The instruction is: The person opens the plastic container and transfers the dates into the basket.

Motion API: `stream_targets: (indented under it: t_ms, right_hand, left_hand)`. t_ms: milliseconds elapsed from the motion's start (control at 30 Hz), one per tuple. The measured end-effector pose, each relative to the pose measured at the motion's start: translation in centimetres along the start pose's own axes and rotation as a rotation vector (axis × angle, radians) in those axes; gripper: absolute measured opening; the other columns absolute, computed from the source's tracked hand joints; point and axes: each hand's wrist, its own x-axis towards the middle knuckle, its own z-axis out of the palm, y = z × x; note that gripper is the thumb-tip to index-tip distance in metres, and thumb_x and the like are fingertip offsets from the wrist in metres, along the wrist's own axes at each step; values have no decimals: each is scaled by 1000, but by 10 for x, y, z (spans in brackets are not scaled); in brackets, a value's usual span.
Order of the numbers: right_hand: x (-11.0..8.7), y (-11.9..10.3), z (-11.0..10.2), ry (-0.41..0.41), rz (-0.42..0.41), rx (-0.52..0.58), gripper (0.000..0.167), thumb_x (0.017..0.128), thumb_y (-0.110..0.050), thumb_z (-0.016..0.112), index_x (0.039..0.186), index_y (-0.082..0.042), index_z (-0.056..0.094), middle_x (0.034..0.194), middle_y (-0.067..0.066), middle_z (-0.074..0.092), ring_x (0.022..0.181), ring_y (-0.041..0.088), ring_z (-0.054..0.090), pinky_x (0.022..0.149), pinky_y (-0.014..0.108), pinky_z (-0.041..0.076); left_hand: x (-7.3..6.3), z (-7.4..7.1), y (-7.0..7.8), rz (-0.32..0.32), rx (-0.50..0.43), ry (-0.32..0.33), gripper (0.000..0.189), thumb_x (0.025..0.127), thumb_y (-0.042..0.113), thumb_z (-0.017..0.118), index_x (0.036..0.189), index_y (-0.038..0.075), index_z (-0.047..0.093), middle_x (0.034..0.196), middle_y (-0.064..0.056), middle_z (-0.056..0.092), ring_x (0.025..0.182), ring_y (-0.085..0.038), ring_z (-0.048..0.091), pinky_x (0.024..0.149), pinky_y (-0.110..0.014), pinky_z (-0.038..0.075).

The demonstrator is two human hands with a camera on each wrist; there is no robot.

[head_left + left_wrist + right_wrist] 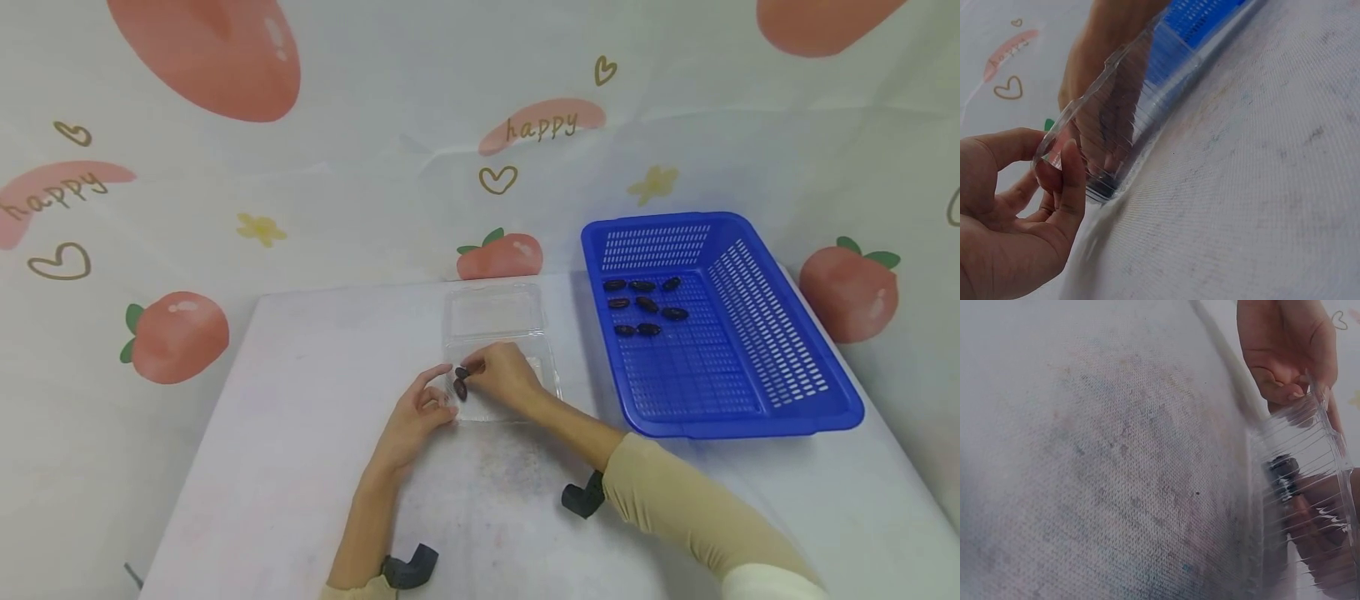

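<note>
A clear plastic clamshell box (495,312) lies on the table with its lid folded back toward the wall. My left hand (411,423) holds the box's left rim, and the left wrist view shows thumb and fingers pinching the clear wall (1054,134). Inside the box, my right hand (506,375) pinches a dark brown date (462,372) near the left side. A second date (461,389) lies just in front of it, close to the left wall. Through the ribbed plastic in the right wrist view, the right fingers (1310,519) appear beside a dark date (1284,467).
To the right stands a blue perforated basket (738,417), with several dates (647,305) in rows on its left floor. A white cloth with faint stains covers the table (300,467). Behind it hangs a wall sheet (375,208) printed with fruit.
</note>
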Motion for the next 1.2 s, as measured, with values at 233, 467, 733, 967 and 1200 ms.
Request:
stream_targets:
  t_ms: [233, 467, 733, 967, 1200]
  right_hand:
    - [1, 0, 1, -28, 28, -15, 14, 80, -7, 77, 92, -11, 80, 83, -3, 75, 81, 9, 68, 71, 24, 54]
    - [-2, 0, -7, -52, 63, 90, 16, 81, -7, 76, 94, -13, 80, 86, -5, 75, 80, 7, 69, 70, 25, 54]
    - [-10, -3, -26, -43, 78, 165, 18, 85, -10, 75, 99, -18, 81, 91, -7, 75, 84, 7, 69, 77, 29, 55]
    - [-16, -12, -53, -61, 162, 305, 14, 86, -12, 76, 100, -14, 79, 94, -1, 74, 85, 22, 72, 73, 31, 58]
    - [-30, -19, -85, -83, 241, 397, 18, 86, -14, 76, 104, -11, 77, 101, 5, 74, 90, 29, 72, 83, 42, 57]
  left_hand:
    - [0, 0, 0, -1, -3, -3, 64, 87, -8, 66, 143, 17, 48, 85, -1, 46, 76, -12, 54, 78, -31, 54]
    - [0, 1, -1, 7, -4, -13, 63, 88, -7, 66, 144, 17, 48, 85, -1, 46, 76, -12, 54, 78, -30, 55]
    - [0, 0, 1, 7, 16, -10, 62, 88, -5, 67, 142, 18, 49, 85, -4, 47, 76, -15, 56, 79, -33, 55]
    - [2, 0, 1, -4, 15, 4, 63, 87, -5, 68, 143, 16, 49, 86, -3, 48, 77, -15, 57, 78, -32, 55]
    - [2, -1, 0, -15, 12, 9, 64, 87, -7, 67, 144, 13, 48, 85, -3, 48, 75, -14, 58, 76, -31, 56]
